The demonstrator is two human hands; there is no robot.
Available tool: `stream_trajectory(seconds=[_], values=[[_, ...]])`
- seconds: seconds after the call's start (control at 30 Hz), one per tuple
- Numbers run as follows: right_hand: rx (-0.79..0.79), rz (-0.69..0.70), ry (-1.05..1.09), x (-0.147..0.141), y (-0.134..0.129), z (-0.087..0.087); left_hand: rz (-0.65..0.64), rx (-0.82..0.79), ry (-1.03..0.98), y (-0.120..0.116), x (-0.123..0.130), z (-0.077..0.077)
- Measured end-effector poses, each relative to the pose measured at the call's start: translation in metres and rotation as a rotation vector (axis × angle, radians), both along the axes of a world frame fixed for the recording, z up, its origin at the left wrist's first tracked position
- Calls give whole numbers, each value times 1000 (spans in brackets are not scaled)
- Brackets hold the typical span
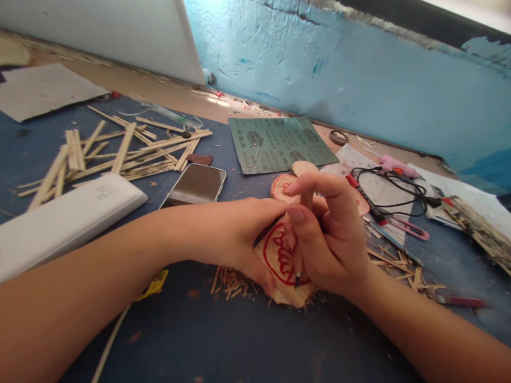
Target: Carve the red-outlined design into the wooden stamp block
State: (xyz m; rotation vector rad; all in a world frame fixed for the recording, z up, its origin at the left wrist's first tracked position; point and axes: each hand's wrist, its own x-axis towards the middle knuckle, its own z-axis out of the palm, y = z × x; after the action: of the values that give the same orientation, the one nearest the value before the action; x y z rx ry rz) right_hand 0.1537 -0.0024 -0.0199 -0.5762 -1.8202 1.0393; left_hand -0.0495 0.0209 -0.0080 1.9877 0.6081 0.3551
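On the blue table (207,340), the left hand (247,239) clasps a red-lettered wood piece (278,260) while the right hand (335,244) grips a slim tool (298,261) at the ring's edge, apparently carving, with the next cut needing steady support.

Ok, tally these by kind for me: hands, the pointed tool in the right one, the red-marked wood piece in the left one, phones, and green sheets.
Hands, left hand and right hand: 2
Pointed tool: 1
Wood piece: 1
Phone: 1
Green sheet: 1
Total: 6
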Motion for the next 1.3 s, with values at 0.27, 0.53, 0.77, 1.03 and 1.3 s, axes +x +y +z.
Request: stream_trajectory(seconds=[0.27, 0.53, 0.77, 1.03, 1.3], values=[[13, 29, -8, 0, 1, -3, -1, -55, -19, 1, 1, 0], [41, 12, -62, 2, 0, -3, 6, -12, -25, 0, 1, -2], [93, 6, -212, -2, -1, 6, 1, 51, 2, 0, -2, -6], [210, 1, -381, -4, 4, 11, -67, -142, -65, 2, 1, -10], [193, 155, -386, 2, 6, 15, -82, -184, -29, 1, 0, -10]])
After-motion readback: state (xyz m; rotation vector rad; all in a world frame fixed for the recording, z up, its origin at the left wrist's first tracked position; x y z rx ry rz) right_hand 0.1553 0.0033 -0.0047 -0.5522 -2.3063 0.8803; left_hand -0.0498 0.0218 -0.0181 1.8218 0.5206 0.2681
